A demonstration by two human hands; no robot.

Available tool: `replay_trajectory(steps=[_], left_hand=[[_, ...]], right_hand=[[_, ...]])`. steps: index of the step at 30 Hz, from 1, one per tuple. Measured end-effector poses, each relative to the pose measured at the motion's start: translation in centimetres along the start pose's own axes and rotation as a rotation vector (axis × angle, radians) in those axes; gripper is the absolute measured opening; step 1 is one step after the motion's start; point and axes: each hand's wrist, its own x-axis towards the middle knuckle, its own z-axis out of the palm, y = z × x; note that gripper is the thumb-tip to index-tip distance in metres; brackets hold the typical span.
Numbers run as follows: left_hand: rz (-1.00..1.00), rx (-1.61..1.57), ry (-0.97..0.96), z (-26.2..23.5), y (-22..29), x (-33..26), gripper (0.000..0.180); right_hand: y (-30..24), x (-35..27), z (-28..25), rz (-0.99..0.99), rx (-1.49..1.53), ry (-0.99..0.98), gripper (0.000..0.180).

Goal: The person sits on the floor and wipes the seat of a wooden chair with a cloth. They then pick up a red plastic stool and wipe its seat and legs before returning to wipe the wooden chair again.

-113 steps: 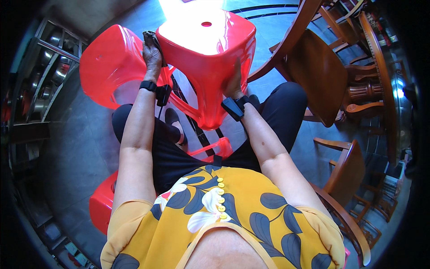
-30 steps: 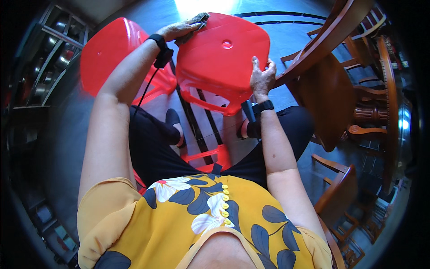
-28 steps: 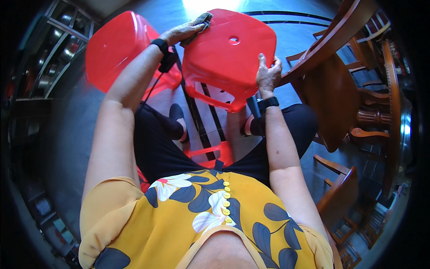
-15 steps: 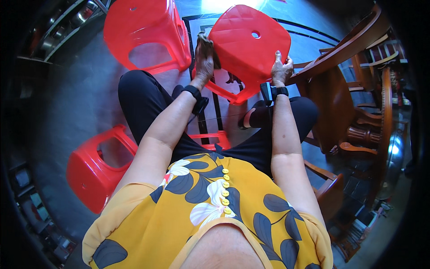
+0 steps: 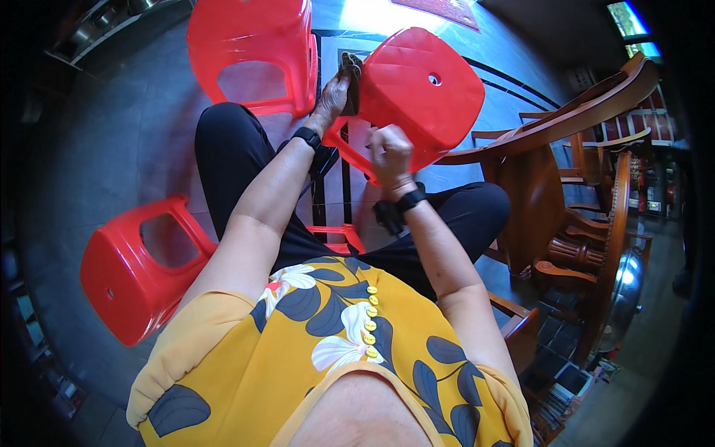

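Observation:
A red plastic stool [image 5: 421, 67] with a round hole in its seat stands in front of me, tilted in view. At its left side my left hand [image 5: 333, 97] is closed on a dark, crumpled cloth [image 5: 351, 78], which lies against or close by the stool's edge. Between my knees, my right hand [image 5: 392, 153] is raised at the stool's near side with its fingers curled in. What it holds, if anything, is hidden. Both wrists wear black bands.
A second red stool [image 5: 246, 33] stands at the far left, and another [image 5: 123, 279] lies left of my hip. Wooden chairs [image 5: 532, 201] crowd the right side. Metal pots [image 5: 104, 16] sit on a rack at the upper left.
My right hand has left the stool's right edge and moved left, its fingers curling. My left hand stays at the left side with the cloth. The stool has shifted slightly in view.

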Motion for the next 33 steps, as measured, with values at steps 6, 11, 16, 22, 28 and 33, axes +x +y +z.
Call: replay_trajectory(steps=[6,11,16,22,28,33], left_hand=[[0.075,0.015,0.03,0.7,-1.2,0.2,0.043],[0.155,0.185,0.092,1.3,-1.3,-0.1,0.046],[0.309,0.455,0.258,2.6,2.2,-1.9,0.051],[0.33,0.588,0.219,4.4,7.1,-3.9,0.045],[0.66,0.743,0.117,5.3,8.0,-4.9,0.044],[0.979,0.975,0.108,2.4,3.7,-4.8,0.055]], right_hand=[[5.0,-1.1,6.0,1.253,1.637,0.395,0.046],[6.4,-1.5,6.0,1.138,2.085,0.453,0.028],[2.0,-0.2,3.8,1.138,2.164,0.387,0.036],[-2.7,1.3,1.9,1.004,2.102,0.493,0.045],[-2.3,3.1,0.3,0.845,1.955,0.513,0.046],[-0.6,6.0,-0.7,0.885,1.907,0.621,0.039]])
